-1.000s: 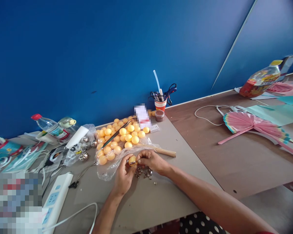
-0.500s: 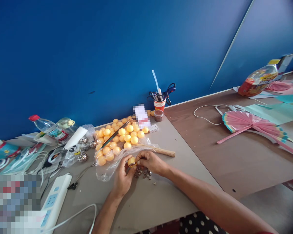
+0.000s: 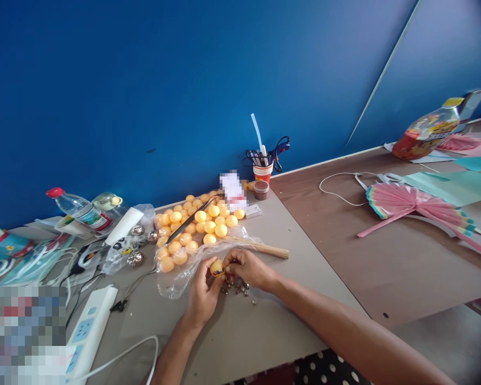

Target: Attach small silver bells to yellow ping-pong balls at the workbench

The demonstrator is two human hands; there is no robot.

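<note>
My left hand [image 3: 202, 300] is closed around an orange ping-pong ball [image 3: 216, 267], with the thumb below and the fingers behind it. A dark, uneven patch shows on the ball's lower side; I cannot tell whether it is a cut or a mark. Against the ball's right edge, the fingertips of my right hand [image 3: 246, 269] are pinched together, and what they grip is too small to make out. Small shiny metal pieces, perhaps bells [image 3: 237, 287], lie scattered on the table under my right hand. Just beyond both hands, a clear plastic bag [image 3: 172, 287] holds many orange balls [image 3: 220, 230].
A bundle of thin wooden sticks [image 3: 274, 250] lies behind my right hand. To the left are a power strip [image 3: 91, 326], silvery balls [image 3: 136, 259] and a bottle [image 3: 84, 213]. A cup of pens [image 3: 263, 172] stands by the wall; a pink fan [image 3: 414, 206] lies right.
Both hands stay at the ball in nearly the same place. The ball appears turned very slightly in the left fingers, and the view has shifted a little.
</note>
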